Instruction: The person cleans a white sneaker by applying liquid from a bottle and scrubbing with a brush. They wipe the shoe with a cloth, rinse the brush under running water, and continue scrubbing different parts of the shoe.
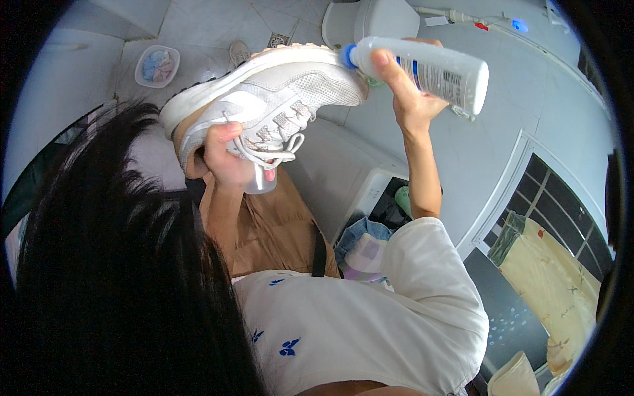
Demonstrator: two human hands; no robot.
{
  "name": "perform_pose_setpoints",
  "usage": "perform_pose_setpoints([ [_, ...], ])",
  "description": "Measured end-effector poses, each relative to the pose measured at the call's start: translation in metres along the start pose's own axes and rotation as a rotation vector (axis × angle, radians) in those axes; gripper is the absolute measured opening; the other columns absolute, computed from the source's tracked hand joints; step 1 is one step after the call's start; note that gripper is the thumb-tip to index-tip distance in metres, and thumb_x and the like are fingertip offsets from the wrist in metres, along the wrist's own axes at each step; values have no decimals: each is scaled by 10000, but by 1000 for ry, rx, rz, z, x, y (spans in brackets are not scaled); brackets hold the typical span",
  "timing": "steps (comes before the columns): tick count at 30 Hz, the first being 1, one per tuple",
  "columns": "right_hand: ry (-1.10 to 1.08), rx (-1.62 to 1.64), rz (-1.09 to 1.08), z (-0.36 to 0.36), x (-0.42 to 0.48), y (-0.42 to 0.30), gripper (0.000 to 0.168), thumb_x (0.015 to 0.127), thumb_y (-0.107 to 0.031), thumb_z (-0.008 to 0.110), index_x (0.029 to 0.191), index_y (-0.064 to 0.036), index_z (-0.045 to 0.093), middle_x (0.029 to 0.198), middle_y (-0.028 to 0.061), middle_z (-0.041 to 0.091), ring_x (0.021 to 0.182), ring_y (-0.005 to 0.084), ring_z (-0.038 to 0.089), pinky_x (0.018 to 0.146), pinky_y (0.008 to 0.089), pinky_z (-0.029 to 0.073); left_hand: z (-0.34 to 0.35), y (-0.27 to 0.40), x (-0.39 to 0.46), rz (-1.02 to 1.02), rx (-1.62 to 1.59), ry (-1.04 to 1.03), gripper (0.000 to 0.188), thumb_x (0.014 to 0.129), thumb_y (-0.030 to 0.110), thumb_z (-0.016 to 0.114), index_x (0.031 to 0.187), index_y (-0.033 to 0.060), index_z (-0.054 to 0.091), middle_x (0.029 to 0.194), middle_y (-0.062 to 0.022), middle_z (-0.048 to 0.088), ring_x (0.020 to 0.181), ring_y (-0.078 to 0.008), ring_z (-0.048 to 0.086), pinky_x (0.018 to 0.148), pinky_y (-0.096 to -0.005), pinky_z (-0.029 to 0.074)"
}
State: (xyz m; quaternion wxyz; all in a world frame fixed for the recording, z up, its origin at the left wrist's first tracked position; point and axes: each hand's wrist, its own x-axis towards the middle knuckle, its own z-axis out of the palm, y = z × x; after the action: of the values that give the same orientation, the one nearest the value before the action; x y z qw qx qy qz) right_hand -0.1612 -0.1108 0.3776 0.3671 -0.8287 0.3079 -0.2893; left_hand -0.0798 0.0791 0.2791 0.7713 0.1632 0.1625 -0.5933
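My left hand [225, 158] grips a white-and-grey lace-up sneaker [257, 99] by its collar and tongue, holding it on its side in the air. The white midsole runs along the top, the toe points right and the laces hang loose. A translucent plastic cap [260, 180] is also held against the fingers of this hand, under the shoe. In my right hand [408, 94] is a white plastic bottle [446, 74] with a printed label, tilted nearly level. Its blue applicator head [349, 56] touches the midsole near the toe; the exact contact is partly blurred.
A white basin [171, 81] with wet cloths stands on the tiled floor, near another shoe [239, 53] and a floor drain [278, 40]. A toilet [371, 22] is behind the bottle. Below my right forearm, fabric [361, 245] lies by a white-framed appliance [359, 200]. Long dark hair [124, 277] blocks the left.
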Motion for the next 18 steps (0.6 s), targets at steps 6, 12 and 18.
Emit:
perform_pose_setpoints([
  [6, 101, 142, -1, -9, -5, 9, 272, 624, -162, 756, 756, -5, 577, 681, 48, 583, 596, 115, 566, 557, 222, 476, 0, 0, -2, 33, -14, -4, 518, 670, 302, 427, 980, -113, 417, 685, -234, 518, 389, -291, 474, 316, -365, 414],
  [12, 65, 115, 53, 6, 3, -4, 368, 580, -183, 769, 819, -14, 546, 739, 38, 540, 641, 114, 512, 616, 231, 423, 4, -4, -5, 12, 54, 36, 601, 659, 322, 432, 1072, -106, 349, 710, -238, 515, 364, -281, 464, 275, -354, 405],
  [18, 103, 103, 144, -9, -11, 5, 337, 567, -154, 754, 784, -2, 546, 724, 43, 542, 622, 112, 504, 607, 225, 418, -1, 2, -9, 55, 6, 52, 575, 667, 313, 426, 1061, -102, 369, 713, -235, 523, 379, -286, 472, 300, -362, 416],
])
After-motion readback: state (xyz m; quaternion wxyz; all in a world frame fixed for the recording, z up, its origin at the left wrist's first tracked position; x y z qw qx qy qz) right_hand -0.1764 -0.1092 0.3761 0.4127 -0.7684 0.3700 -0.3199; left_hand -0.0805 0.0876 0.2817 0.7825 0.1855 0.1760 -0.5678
